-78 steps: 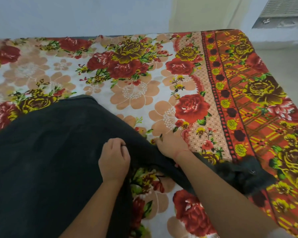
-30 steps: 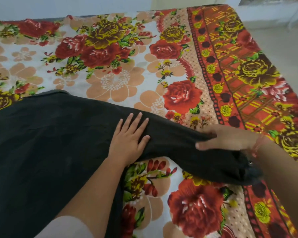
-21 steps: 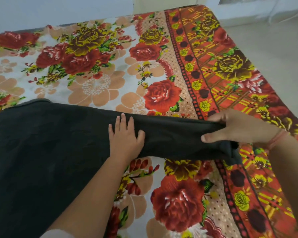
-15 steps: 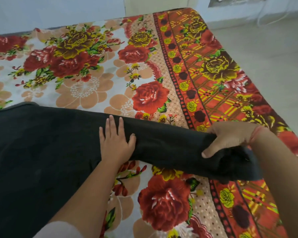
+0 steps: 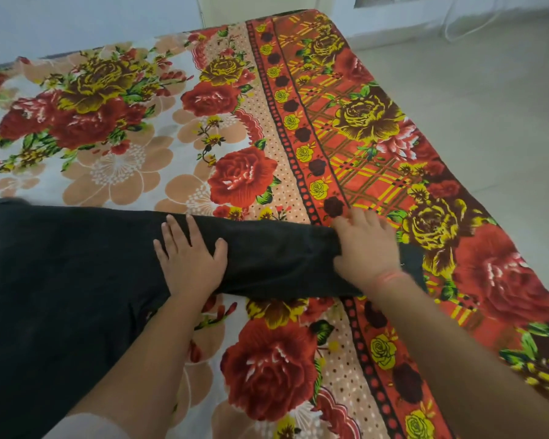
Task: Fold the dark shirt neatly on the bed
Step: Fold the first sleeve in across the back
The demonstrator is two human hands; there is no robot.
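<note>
The dark shirt [image 5: 61, 280] lies spread over the left half of the bed, and its long sleeve [image 5: 276, 258] stretches flat to the right. My left hand [image 5: 189, 258] presses palm down, fingers apart, where the sleeve meets the body. My right hand [image 5: 365, 245] lies flat with spread fingers on the sleeve near its cuff. A small piece of the cuff [image 5: 411, 261] shows beyond my right wrist. Neither hand grips the cloth.
The bed [image 5: 133, 160] wears a floral sheet with red roses and an orange patterned border [image 5: 362, 172] along its right side. Past the bed's right edge is pale tiled floor [image 5: 488, 106]. A white wall [image 5: 76, 23] runs behind the bed.
My right hand has let go of the sleeve end it was pinching and now rests flat on it. The sleeve lies straighter and flatter. My left hand has stayed pressed in place.
</note>
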